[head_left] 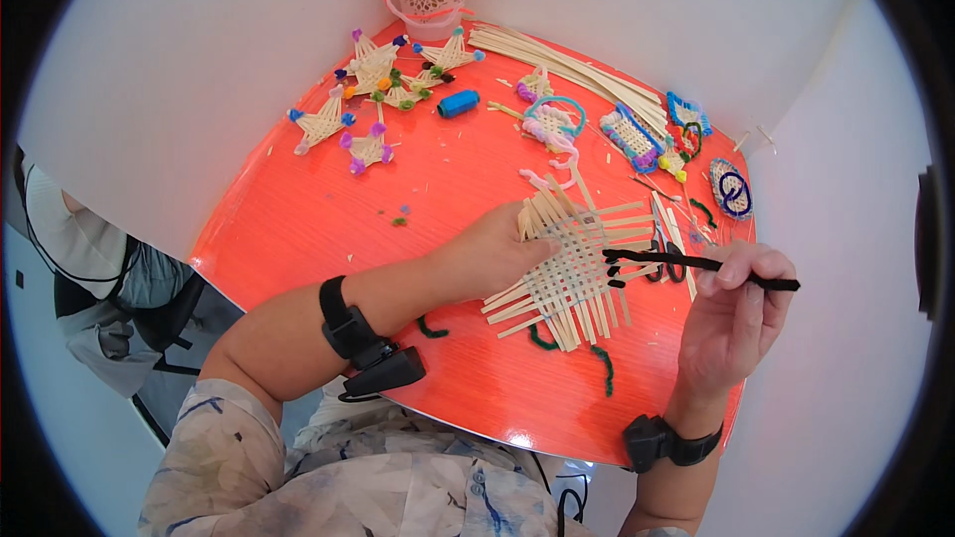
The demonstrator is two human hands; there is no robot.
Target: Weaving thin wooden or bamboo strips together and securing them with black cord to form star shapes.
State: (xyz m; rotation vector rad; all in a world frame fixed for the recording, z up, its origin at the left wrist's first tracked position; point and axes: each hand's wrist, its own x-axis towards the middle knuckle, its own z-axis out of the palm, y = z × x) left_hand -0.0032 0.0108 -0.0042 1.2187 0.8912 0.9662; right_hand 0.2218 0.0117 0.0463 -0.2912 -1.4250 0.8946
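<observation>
Bridging open room, black stem [684, 261] meets woven mat [574, 271] edge.

Remotely, I count two hands [505, 251] [741, 310], one pale woven-strip mat [569, 273], one long black fuzzy stem [667, 258], one blue cylindrical spool [459, 104].

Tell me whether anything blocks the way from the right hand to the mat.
Nothing visible blocks the right hand. Its black pipe cleaner spans the gap to the mat's right side. Scissors show there too, but appear to lie on the table beneath.
</observation>
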